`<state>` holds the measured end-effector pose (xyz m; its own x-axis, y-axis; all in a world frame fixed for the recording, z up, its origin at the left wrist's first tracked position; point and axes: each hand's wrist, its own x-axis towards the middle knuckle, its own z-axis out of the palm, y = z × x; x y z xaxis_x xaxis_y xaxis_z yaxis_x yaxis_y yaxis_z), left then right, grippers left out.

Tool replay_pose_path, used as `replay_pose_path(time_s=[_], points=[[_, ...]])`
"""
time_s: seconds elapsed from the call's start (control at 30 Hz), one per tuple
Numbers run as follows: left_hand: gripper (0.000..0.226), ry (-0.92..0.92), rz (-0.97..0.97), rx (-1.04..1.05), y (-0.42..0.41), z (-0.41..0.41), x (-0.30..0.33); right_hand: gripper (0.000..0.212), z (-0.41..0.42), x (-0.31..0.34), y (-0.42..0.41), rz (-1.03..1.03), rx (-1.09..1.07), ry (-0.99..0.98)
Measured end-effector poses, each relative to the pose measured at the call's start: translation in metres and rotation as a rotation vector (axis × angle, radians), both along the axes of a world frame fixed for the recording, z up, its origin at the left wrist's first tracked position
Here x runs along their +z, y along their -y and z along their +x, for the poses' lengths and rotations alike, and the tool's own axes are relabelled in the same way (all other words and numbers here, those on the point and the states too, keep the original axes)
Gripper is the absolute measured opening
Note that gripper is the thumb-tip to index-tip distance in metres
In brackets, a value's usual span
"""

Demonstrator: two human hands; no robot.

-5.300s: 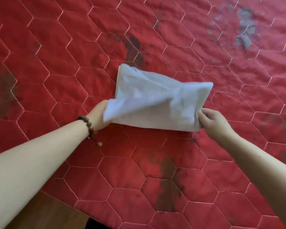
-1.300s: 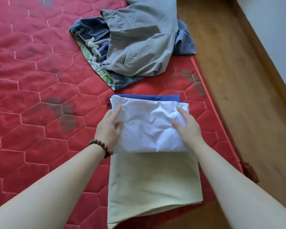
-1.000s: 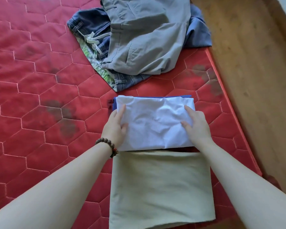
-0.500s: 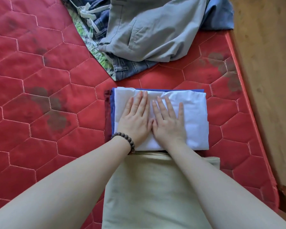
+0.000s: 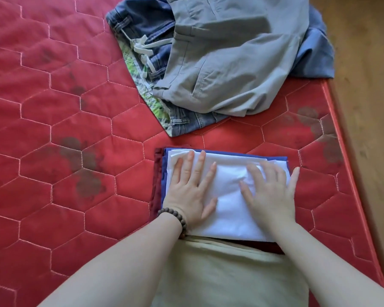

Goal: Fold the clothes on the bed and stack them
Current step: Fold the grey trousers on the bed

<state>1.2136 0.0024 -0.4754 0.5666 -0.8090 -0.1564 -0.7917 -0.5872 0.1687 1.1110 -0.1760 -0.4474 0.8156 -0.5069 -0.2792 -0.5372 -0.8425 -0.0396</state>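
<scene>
Hands lie flat on top of a folded white garment [image 5: 231,196], the left hand [image 5: 190,191] on its left half and the right hand [image 5: 269,191] on its right half, fingers straight and spread, holding nothing. The right hand is blurred, so its finger positions are only roughly readable. A beaded bracelet [image 5: 175,218] circles the left wrist.

The white garment tops a small stack on the red quilted mattress [image 5: 53,151], near its right edge. Under it a folded blue garment [image 5: 275,157] shows along the far and left sides, and beneath that a dark red piece [image 5: 156,185] peeks out at the left. Just nearer the person, touching the stack, lies a pale yellow-green folded cloth [image 5: 220,273], partly covered by both forearms.

Farther up the mattress sits an unfolded heap: grey trousers [image 5: 231,63] on top, denim shorts [image 5: 146,29] with a white drawstring under them, a green patterned fabric [image 5: 140,69] at the left edge, and a lighter blue garment [image 5: 315,54] at the right. A wooden floor [image 5: 368,85] runs along the mattress's right side.
</scene>
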Motion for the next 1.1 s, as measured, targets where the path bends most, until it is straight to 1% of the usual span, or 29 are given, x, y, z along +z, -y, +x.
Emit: replay_pose_path(time_s=[0.07, 0.13, 0.2, 0.23, 0.3, 0.33, 0.4, 0.43, 0.47, 0.53, 0.6, 0.73, 0.8, 0.87, 0.97, 1.0, 1.1], points=[[0.082, -0.002, -0.032, 0.008, 0.0, 0.0, -0.003, 0.048, 0.035, 0.012, 0.01, -0.021, 0.013, 0.131], [0.083, 0.009, -0.058, 0.009, -0.001, 0.0, -0.005, 0.052, 0.083, 0.026, 0.02, -0.036, 0.085, 0.291], [0.083, 0.013, -0.068, 0.009, -0.001, 0.0, -0.007, 0.062, 0.137, 0.036, 0.022, -0.018, 0.183, 0.366], [0.082, 0.013, -0.074, 0.012, -0.001, 0.0, -0.007, 0.068, 0.164, 0.038, 0.019, -0.006, 0.236, 0.355], [0.081, 0.014, -0.093, 0.015, -0.001, 0.0, -0.009, 0.082, 0.21, 0.033, 0.007, 0.009, 0.327, 0.251], [0.08, 0.015, -0.107, 0.013, -0.001, -0.001, -0.01, 0.089, 0.226, 0.029, 0.002, 0.02, 0.34, 0.18], [0.08, 0.004, -0.124, 0.018, -0.001, -0.001, -0.011, 0.096, 0.245, 0.014, -0.007, 0.089, 0.289, 0.048], [0.08, 0.001, -0.129, 0.024, -0.002, -0.001, -0.011, 0.094, 0.249, 0.005, -0.011, 0.117, 0.249, 0.002], [0.081, 0.005, -0.136, 0.03, -0.002, 0.0, -0.012, 0.088, 0.249, -0.002, -0.012, 0.121, 0.223, -0.014], [0.08, 0.009, -0.143, 0.026, -0.002, 0.001, -0.014, 0.065, 0.246, -0.009, -0.012, 0.091, 0.209, 0.048], [0.08, 0.01, -0.143, 0.019, -0.002, 0.001, -0.015, 0.046, 0.244, -0.006, -0.005, 0.114, 0.189, 0.153], [0.082, -0.033, -0.086, 0.01, -0.002, 0.001, -0.009, 0.022, 0.235, 0.024, 0.013, 0.234, 0.137, 0.251], [0.083, -0.114, -0.033, 0.007, -0.003, 0.004, -0.001, 0.013, 0.222, 0.048, 0.018, 0.257, 0.119, 0.296], [0.083, -0.242, -0.045, 0.027, -0.006, 0.008, 0.015, 0.012, 0.207, 0.079, 0.022, 0.302, 0.082, 0.376], [0.082, -0.475, -0.247, 0.145, -0.014, 0.015, 0.057, 0.022, 0.19, 0.142, 0.033, 0.395, -0.012, 0.515], [0.081, -0.492, -0.303, 0.173, -0.017, 0.019, 0.076, 0.024, 0.187, 0.166, 0.037, 0.396, -0.015, 0.546], [0.076, -0.417, -0.411, 0.213, -0.025, 0.036, 0.146, 0.025, 0.178, 0.247, 0.046, 0.37, -0.022, 0.615]])
